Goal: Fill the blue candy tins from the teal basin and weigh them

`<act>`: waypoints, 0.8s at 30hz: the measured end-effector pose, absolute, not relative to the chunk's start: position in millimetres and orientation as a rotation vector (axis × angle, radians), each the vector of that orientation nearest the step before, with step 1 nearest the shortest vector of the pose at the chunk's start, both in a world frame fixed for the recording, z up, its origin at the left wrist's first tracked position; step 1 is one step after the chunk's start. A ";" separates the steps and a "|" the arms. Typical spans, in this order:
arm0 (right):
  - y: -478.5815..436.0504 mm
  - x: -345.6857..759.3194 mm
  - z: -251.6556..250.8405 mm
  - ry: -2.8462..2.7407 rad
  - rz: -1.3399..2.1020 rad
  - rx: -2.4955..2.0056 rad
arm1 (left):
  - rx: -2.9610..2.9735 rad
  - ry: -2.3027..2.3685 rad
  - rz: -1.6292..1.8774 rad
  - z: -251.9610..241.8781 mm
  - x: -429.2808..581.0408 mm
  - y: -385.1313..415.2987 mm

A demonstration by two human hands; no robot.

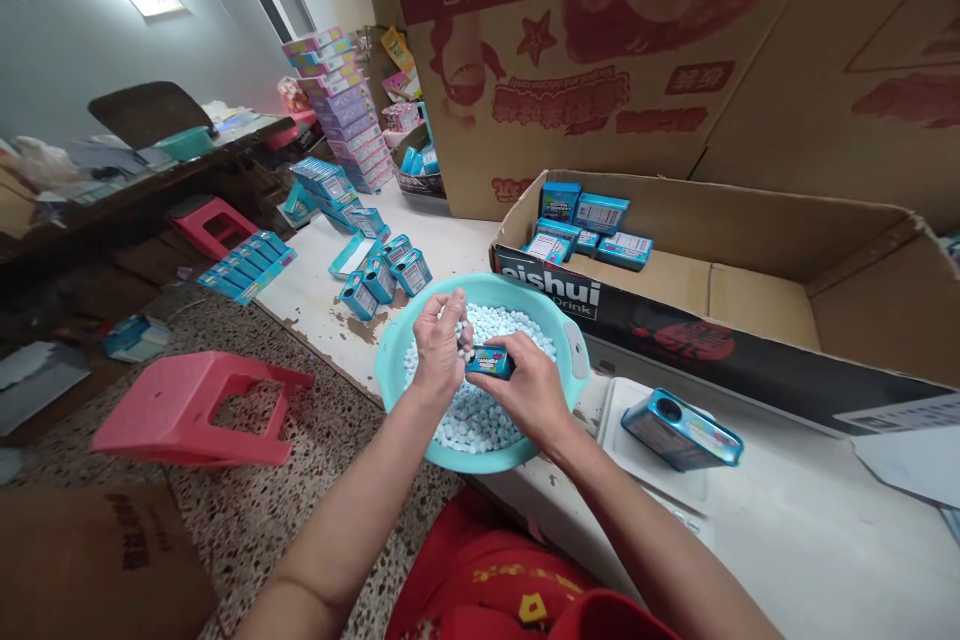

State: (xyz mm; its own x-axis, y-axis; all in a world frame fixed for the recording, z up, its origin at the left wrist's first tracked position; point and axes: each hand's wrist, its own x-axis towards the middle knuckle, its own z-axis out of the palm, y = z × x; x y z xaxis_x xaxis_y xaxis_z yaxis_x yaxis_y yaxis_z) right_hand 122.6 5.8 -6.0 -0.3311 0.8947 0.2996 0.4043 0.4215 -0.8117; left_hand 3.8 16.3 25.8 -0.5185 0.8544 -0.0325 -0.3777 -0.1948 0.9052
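A turquoise plastic basin full of small white candies stands at the table's edge in front of me. Above the candies, my right hand grips a small blue candy box, tilted on its side. My left hand is cupped around several white candies and held against the box's left end. Right of the basin, another blue box with a dark round opening sits on a white scale. Several blue boxes stand on the table beyond the basin's left side.
A long open carton with several blue boxes inside borders the basin's far right. Stacked pink and purple boxes rise at the back. Large cardboard stands behind. Left, a red stool is on the speckled floor.
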 end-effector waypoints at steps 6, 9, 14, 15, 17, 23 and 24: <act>8.6 127.1 -6.6 -1.780 0.950 -1.035 | 0.557 1.120 1.843 33.0 -8.5 19.8; 1.9 141.0 7.0 -1.644 1.045 -1.006 | 0.700 1.287 1.772 24.9 -26.4 16.4; -33.2 215.3 47.1 -1.484 0.916 -1.130 | 1.648 1.825 0.846 -13.8 -59.6 -10.2; -40.7 235.8 52.7 -1.408 0.785 -1.185 | 1.779 1.866 0.714 -21.5 -64.0 -16.3; -51.8 277.3 56.2 -1.197 0.477 -1.280 | 1.922 1.908 0.574 -33.3 -69.2 -25.6; -53.9 370.6 -3.5 -0.844 0.050 -1.517 | 2.145 1.893 0.350 -39.7 -63.8 -26.6; -54.1 378.7 -19.2 -0.819 0.071 -1.576 | 2.172 1.912 0.272 -38.9 -61.5 -25.5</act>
State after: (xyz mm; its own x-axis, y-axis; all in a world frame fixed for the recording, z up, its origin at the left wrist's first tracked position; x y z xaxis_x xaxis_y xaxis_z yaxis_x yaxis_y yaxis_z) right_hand 378.7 -54.1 -19.2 0.7421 0.5315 0.4085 0.4533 0.0510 -0.8899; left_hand -61.5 -25.5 -38.9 0.1292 0.9915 -0.0156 0.9479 -0.1189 0.2956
